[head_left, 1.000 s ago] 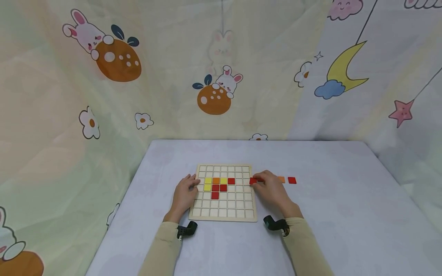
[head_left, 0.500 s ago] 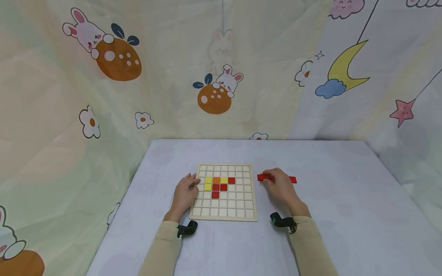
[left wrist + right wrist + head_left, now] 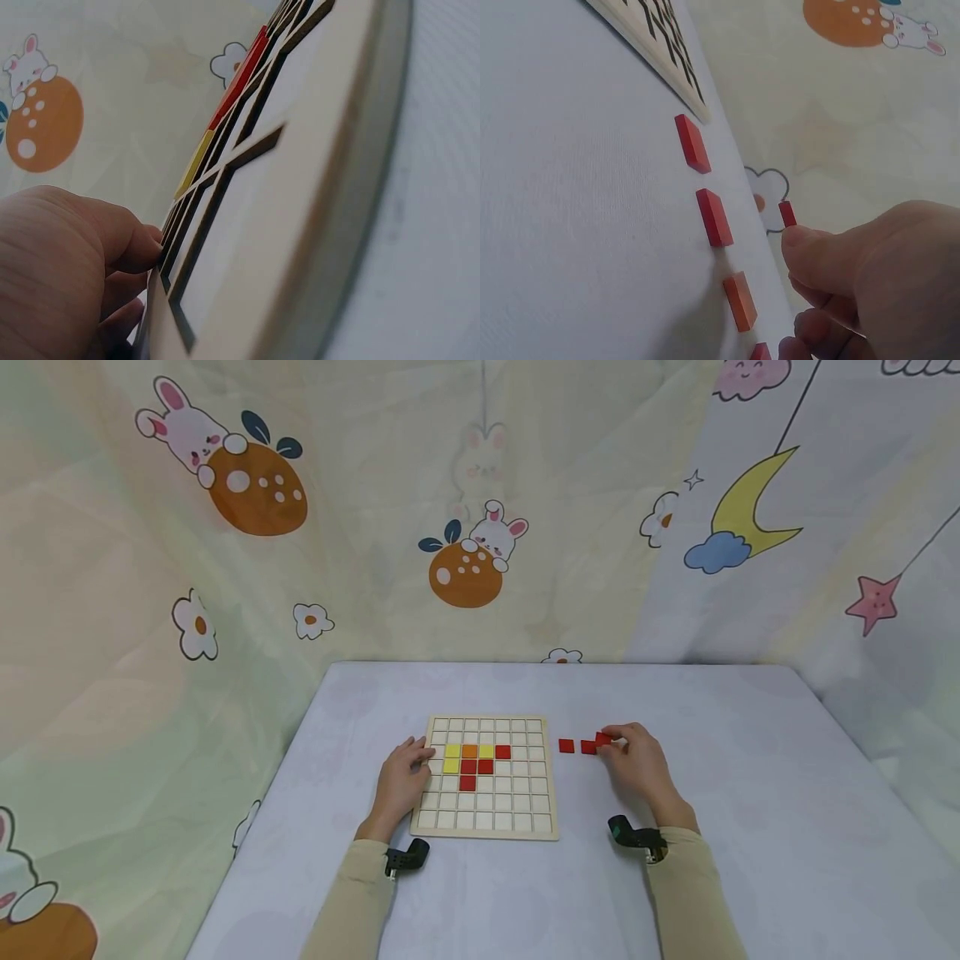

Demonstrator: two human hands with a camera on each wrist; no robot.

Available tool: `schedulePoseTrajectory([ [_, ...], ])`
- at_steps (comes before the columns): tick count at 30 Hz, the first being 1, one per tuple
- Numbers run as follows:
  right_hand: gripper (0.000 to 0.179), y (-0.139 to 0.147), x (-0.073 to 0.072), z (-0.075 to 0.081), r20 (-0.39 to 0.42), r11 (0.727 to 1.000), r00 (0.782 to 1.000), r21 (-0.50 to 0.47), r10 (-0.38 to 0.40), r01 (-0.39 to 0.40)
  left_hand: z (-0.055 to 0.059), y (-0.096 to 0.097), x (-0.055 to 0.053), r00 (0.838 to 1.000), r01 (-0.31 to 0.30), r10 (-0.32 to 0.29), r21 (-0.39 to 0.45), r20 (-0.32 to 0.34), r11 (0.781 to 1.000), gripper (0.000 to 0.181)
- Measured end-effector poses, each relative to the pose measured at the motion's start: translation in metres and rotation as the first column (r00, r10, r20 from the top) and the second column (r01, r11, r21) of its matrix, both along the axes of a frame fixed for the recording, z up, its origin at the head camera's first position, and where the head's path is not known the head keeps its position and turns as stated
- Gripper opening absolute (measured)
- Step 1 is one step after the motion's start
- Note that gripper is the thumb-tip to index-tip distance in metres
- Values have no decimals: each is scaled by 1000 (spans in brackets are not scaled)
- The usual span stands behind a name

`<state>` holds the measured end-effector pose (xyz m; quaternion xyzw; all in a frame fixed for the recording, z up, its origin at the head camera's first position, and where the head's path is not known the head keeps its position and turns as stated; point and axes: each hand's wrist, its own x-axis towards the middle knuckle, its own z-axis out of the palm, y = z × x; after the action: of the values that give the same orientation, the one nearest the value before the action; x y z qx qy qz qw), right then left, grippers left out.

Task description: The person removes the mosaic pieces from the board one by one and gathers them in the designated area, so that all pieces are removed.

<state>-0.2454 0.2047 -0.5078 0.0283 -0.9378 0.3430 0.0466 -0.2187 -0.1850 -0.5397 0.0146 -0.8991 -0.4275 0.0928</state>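
My left hand (image 3: 401, 781) holds the left edge of a wooden grid board (image 3: 517, 822), thumb on the rim and other fingers curled beside it in the left wrist view. Red, yellow and orange square tiles fill several upper-left cells, among them an orange tile (image 3: 469, 752). To the board's right, my right hand (image 3: 641, 768) pinches a small red tile (image 3: 787, 214) between thumb and finger, raised above the table in the right wrist view. Below it lies a row of loose tiles: a red tile (image 3: 693, 144), another red tile (image 3: 715, 217), an orange tile (image 3: 740, 301) and a partly cut-off red tile (image 3: 760, 352).
A pale cloth covers the table (image 3: 750, 827). Behind it hangs a printed curtain (image 3: 360, 527) with rabbits, flowers and a moon. Each wrist wears a black camera, such as the right wrist camera (image 3: 636, 838).
My right hand has moved right, away from the board's right edge. A red tile now lies on the table just beside the board, and the hand holds a red tile farther right.
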Motion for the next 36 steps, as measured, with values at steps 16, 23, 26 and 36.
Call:
schedulePoseTrajectory([
  [16, 33, 16, -1, -5, 11, 1000, 1000, -12, -14, 14, -1, 0, -1, 1000, -3, 3, 3, -1, 1000, 30],
  [23, 31, 0, -1, -5, 37, 1000, 999, 12, 6, -7, -2, 0, 0, 1000, -7, 7, -3, 2, 1000, 31],
  [26, 31, -8, 0, -6, 40, 1000, 999, 25, 19, -20, -2, 0, 0, 1000, -10, 10, -4, 5, 1000, 31],
  [36, 30, -25, 1, -6, 59, 997, 996, 36, 67, -70, 0, 1, 0, 1000, -2, 2, 0, -9, 1000, 30],
])
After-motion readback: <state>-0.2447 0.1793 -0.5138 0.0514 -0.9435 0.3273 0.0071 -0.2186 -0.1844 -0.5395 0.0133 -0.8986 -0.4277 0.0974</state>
